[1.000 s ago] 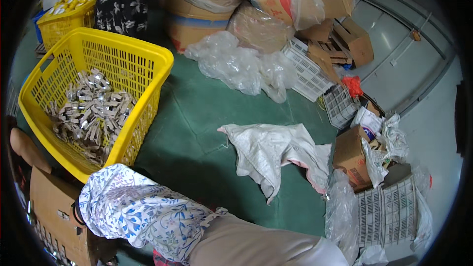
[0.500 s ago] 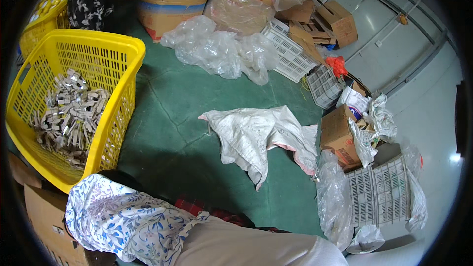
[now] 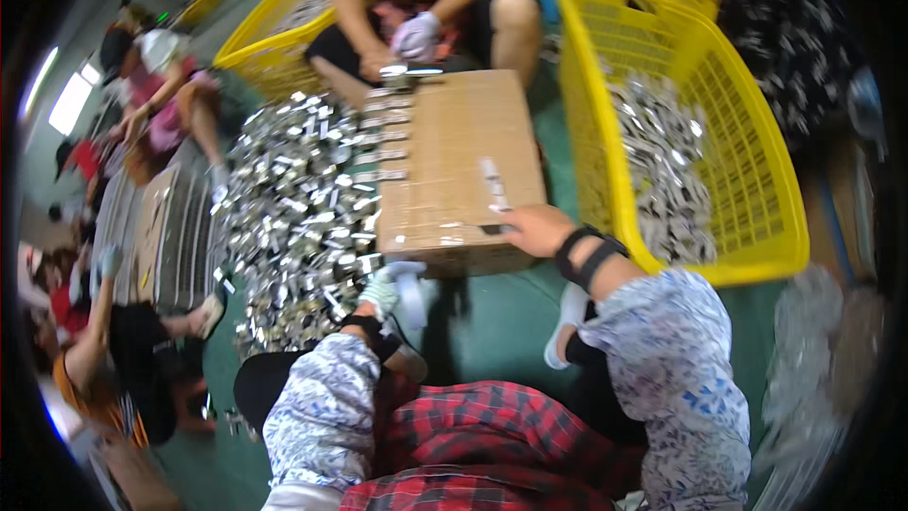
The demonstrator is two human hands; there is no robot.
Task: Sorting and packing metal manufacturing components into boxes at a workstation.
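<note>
A closed cardboard box (image 3: 459, 147) stands in front of me, several small metal clip-like pieces (image 3: 392, 147) lined up along its left edge. At its near right corner is my right hand (image 3: 537, 230), bare, its fingers pinched at a small dark flat piece (image 3: 492, 229). A pale narrow strip (image 3: 492, 185) lies on the box just beyond it. My left hand (image 3: 381, 295), in a light glove, is low beside the box's near left corner, blurred. A pale bluish curved band (image 3: 410, 293) shows at its fingers; whether it is gripped I cannot tell.
A large heap of shiny metal pieces (image 3: 293, 218) covers the floor left of the box. On the right stands a yellow basket (image 3: 757, 180) of metal pieces. A co-worker's gloved hand (image 3: 416, 38) is beyond the box; another yellow basket (image 3: 274, 55) stands behind the heap.
The view has swung from the floor with the white sack to the box and metal heap. Both my hands are now in sight; the yellow basket is now on the right.
</note>
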